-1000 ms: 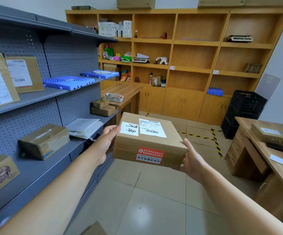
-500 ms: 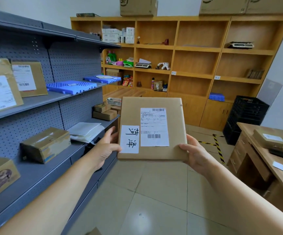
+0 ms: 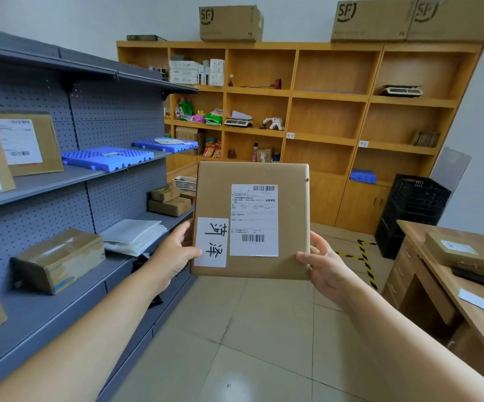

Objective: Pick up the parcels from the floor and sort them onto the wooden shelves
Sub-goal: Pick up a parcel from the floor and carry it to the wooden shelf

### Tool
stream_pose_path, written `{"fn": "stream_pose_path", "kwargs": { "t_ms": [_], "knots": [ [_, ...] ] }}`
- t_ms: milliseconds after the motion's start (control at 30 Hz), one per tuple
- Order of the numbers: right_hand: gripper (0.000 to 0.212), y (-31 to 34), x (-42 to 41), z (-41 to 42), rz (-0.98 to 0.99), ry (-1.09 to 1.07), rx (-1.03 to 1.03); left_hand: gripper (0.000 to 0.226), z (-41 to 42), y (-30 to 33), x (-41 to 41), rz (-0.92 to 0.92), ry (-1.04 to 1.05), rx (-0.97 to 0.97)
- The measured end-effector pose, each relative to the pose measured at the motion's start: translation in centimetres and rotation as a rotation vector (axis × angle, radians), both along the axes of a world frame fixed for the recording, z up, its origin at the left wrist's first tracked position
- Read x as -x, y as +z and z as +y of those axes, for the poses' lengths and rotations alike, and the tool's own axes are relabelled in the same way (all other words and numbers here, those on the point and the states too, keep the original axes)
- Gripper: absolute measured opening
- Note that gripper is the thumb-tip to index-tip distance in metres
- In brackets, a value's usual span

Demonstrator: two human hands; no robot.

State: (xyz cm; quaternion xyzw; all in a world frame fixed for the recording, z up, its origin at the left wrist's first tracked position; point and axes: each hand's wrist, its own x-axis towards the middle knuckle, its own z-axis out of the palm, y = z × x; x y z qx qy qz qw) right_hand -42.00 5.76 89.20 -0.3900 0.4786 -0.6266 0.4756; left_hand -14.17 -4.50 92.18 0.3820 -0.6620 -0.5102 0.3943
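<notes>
Across the far wall stood the wooden shelves (image 3: 330, 140), most of their right-hand compartments bare, the left ones crowded with white boxes, packets and a small scale, and three brown cartons (image 3: 231, 23) sat on top. Along the left side ran a grey metal rack (image 3: 113, 117) carrying taped boxes, two blue plastic mats (image 3: 107, 158) and labelled parcels leaning against its perforated back. At the right edge a wooden desk (image 3: 452, 288) held a flat brown parcel, a dark object and a white slip, with a black crate (image 3: 412, 207) behind it, near the wall. Pale tiles covered the floor (image 3: 235, 343), marked with yellow-and-black tape near the crate.

Held up in mid-air between the rack and the desk, the parcel (image 3: 252, 220) faced the camera upright, its printed shipping label (image 3: 254, 220) beside a white handwritten tag (two characters, turned sideways). The left hand (image 3: 174, 256) clasped its lower left edge, thumb laid on the tag; the right hand (image 3: 325, 264) gripped the lower right corner, thumb on the front face.
</notes>
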Motion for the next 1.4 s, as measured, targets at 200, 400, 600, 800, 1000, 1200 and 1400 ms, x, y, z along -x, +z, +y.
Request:
{"fn": "stream_pose_path", "kwargs": {
  "t_ms": [200, 400, 600, 800, 1000, 1200, 1400],
  "knots": [
    [0.076, -1.3, 1.6, -3.2, 0.035, 0.053, -0.027, 0.068, -3.3, -1.5, 1.5, 0.023, 0.022, -0.050],
    [0.074, -2.0, 3.7, -9.1, 0.062, 0.001, -0.051, 0.070, -10.5, -2.5, 3.6, 0.024, -0.014, -0.094],
    [0.069, -1.4, 6.0, -17.5, 0.112, -0.100, -0.064, 0.066, -20.0, -1.8, 7.5, 0.042, -0.080, -0.080],
    [0.064, -1.4, 8.7, -25.0, 0.137, -0.199, -0.080, 0.068, -29.1, -2.3, 11.8, -0.025, -0.154, -0.060],
    [0.063, -2.6, 13.4, -30.3, 0.139, -0.272, -0.133, 0.072, -35.9, -3.3, 16.9, -0.125, -0.213, -0.059],
    [0.062, -4.2, 20.6, -35.5, 0.110, -0.313, -0.148, 0.071, -41.7, -4.4, 24.8, -0.151, -0.233, -0.054],
    [0.063, -3.8, 31.0, -40.7, 0.099, -0.348, -0.143, 0.071, -47.6, -3.8, 35.8, -0.162, -0.228, -0.029]
  ]
}}
